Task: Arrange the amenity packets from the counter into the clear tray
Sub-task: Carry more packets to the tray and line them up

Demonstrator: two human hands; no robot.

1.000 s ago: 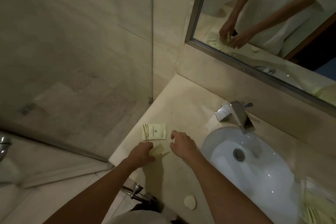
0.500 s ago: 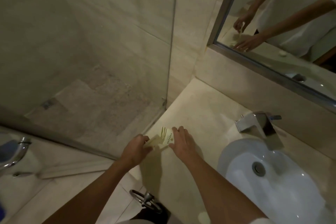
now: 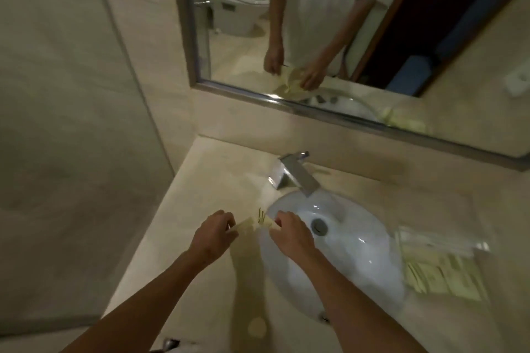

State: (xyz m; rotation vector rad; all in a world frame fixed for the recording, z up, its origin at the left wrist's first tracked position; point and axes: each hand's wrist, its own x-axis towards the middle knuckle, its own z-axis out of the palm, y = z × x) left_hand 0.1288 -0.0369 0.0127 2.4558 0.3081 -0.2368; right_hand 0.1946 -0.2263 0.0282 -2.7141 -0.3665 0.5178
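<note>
Both hands hold pale cream amenity packets above the counter, at the left rim of the sink. My left hand pinches the left end of the packets, and my right hand grips the right end, where gold lines are printed. The clear tray stands on the counter to the right of the sink. It holds several cream packets lying side by side, blurred by the camera's motion.
A white oval sink with a chrome faucet fills the middle of the beige counter. A small round soap lies near the front edge. A mirror hangs above, and a glass shower panel stands on the left.
Both hands took the packet lying on the counter's left part, lifted it and carried it right to the sink's rim. The view swung right, so the tray is now in sight.
</note>
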